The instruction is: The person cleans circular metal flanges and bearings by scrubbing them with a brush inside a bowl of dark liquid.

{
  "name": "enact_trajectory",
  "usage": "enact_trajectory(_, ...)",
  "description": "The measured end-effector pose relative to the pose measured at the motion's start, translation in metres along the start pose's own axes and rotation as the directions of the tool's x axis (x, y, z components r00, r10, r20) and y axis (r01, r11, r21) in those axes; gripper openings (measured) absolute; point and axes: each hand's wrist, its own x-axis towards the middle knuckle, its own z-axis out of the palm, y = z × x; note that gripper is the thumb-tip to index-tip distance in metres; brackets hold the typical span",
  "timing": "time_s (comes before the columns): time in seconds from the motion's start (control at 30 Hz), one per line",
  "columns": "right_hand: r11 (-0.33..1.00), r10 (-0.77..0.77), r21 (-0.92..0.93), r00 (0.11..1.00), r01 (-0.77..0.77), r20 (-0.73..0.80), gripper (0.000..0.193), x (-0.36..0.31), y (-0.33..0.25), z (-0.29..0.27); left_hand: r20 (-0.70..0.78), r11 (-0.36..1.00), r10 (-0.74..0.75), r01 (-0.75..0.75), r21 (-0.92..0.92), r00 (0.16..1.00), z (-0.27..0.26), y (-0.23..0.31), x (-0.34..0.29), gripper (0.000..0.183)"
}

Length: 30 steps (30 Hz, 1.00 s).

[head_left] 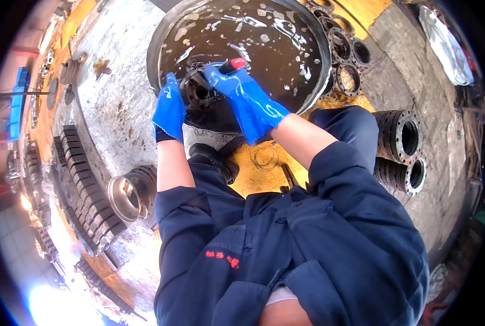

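Note:
Both my hands wear blue rubber gloves and are over the near left side of a wide round tub (325,60) of murky brown liquid with patches of foam. My left hand (171,106) grips the left side of a dark metal part (197,91) with a round hole, tilted above the liquid. In my right hand (240,95) is a tool with a black and red handle (235,64), its red end pointing right. The fingers are closed around it, close against the metal part. The tool's working end is hidden by the glove and the part.
Ring-shaped flanged metal parts (340,46) are stacked right of the tub, with more flanged cylinders (400,136) beside my right knee. A metal bucket-like can (128,196) and a row of dark blocks (87,187) stand at left. A yellow surface (259,176) lies between my legs.

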Motion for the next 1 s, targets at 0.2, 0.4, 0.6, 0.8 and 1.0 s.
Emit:
enact_trajectory(0.2,0.859,-0.398,-0.195,0.858,0.473,0.325,0.02,-0.031,0.017,0.001,0.019,0.994,0.102,-0.103,0.021,0.995,-0.004,-0.003,-0.009,0.068)
enact_trajectory(0.4,0.615,-0.525,-0.373,0.713,0.695,0.464,0.019,-0.034,0.024,-0.033,0.051,0.963,0.241,-0.245,0.111,0.969,0.002,-0.029,0.015,0.065)
enact_trajectory(0.6,0.933,-0.214,-0.251,0.959,0.257,0.186,0.017,0.001,0.005,-0.041,0.097,0.882,0.348,-0.361,0.303,0.932,0.006,-0.038,0.031,0.052)
enact_trajectory(0.8,0.998,-0.05,0.039,0.982,0.043,0.181,0.009,-0.003,0.003,0.002,0.095,0.89,0.212,-0.233,0.392,0.973,-0.001,-0.035,0.02,0.047)
enact_trajectory(1.0,0.834,-0.201,-0.396,0.881,0.384,0.429,0.026,-0.047,0.004,-0.013,0.113,0.648,0.59,-0.552,0.525,0.8,-0.006,-0.074,0.039,0.042)
